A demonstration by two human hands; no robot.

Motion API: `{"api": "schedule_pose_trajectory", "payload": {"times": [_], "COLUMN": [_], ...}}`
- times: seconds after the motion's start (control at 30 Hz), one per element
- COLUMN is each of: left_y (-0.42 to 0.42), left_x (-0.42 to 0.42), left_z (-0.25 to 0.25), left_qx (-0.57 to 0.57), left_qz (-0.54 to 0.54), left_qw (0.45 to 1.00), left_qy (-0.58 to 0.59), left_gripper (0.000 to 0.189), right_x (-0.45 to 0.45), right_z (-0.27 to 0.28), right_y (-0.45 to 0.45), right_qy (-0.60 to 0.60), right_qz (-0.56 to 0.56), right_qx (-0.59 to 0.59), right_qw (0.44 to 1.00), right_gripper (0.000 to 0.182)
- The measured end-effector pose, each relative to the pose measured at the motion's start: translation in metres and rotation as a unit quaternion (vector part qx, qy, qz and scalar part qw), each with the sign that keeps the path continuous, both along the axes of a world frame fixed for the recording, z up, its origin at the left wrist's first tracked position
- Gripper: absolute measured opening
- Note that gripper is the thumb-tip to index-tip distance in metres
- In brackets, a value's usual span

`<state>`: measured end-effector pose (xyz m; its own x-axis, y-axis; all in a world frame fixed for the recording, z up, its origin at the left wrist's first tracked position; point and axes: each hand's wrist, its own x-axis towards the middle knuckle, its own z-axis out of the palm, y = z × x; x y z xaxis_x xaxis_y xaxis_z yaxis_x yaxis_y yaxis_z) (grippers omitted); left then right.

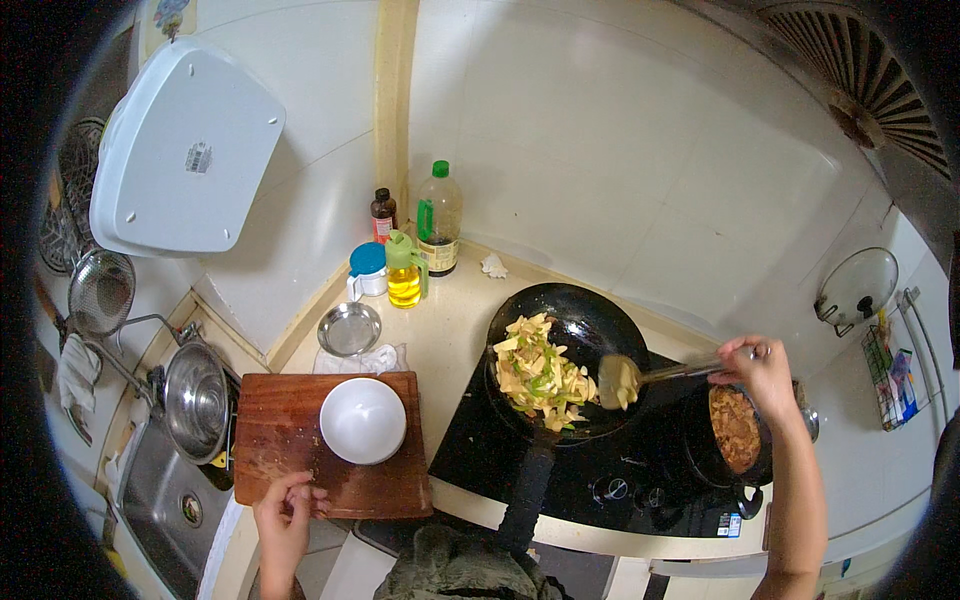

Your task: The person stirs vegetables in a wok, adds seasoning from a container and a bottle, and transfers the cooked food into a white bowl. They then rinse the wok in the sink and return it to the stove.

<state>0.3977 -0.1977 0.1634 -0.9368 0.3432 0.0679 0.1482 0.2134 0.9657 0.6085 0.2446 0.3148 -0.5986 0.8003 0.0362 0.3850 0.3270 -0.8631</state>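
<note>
My right hand (754, 367) grips the metal handle of a spatula (619, 381), whose blade rests inside the black wok (592, 307) at its right side. Sliced pale food with green pepper strips (536, 367) fills the wok's left half. The wok sits on a black glass cooktop (592, 465), its dark handle (527, 487) pointing towards me. My left hand (289, 506) hovers at the front edge of a wooden cutting board (277, 420), fingers curled loosely and apart, with nothing seen in them. On that board stands a white bowl (363, 421).
A black pot of brown food (733, 429) occupies the right burner. Behind the board are a small metal dish (349, 329), an oil pitcher (404, 281), a blue-lidded jar (367, 262) and a green-capped bottle (441, 217). Left lies a sink (169, 517) with a metal basin (196, 403).
</note>
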Motion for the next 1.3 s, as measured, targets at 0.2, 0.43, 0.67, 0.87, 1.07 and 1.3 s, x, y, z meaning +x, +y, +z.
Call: {"api": "schedule_pose_trajectory", "payload": {"times": [0.2, 0.43, 0.67, 0.87, 1.07, 1.3], "left_y": [-0.007, -0.005, -0.007, -0.013, -0.005, 0.000], "left_x": [0.001, -0.002, -0.001, -0.002, -0.002, -0.006], "left_z": [0.000, 0.007, 0.007, 0.002, 0.021, 0.019], "left_qx": [0.009, -0.020, -0.047, -0.016, -0.114, -0.109], "left_qz": [0.007, -0.010, -0.015, -0.002, -0.040, -0.047], "left_qw": [1.000, 1.000, 0.997, 1.000, 0.985, 0.984], "left_qy": [-0.009, 0.003, 0.052, 0.015, 0.123, 0.130], "left_gripper": [0.015, 0.014, 0.014, 0.015, 0.015, 0.014], "right_x": [0.009, 0.007, -0.014, -0.023, -0.026, 0.011], "right_z": [-0.088, -0.053, 0.029, -0.024, -0.098, 0.003], "right_y": [0.034, -0.033, -0.011, 0.001, -0.012, -0.013], "right_qy": [0.173, 0.035, -0.056, -0.006, 0.339, 0.056], "right_qz": [-0.119, 0.157, 0.006, 0.005, -0.201, -0.033], "right_qx": [-0.275, 0.116, -0.020, -0.313, -0.364, -0.114], "right_qw": [0.938, 0.980, 0.998, 0.950, 0.844, 0.991], "right_gripper": [0.019, 0.006, 0.019, 0.028, 0.029, 0.027]}}
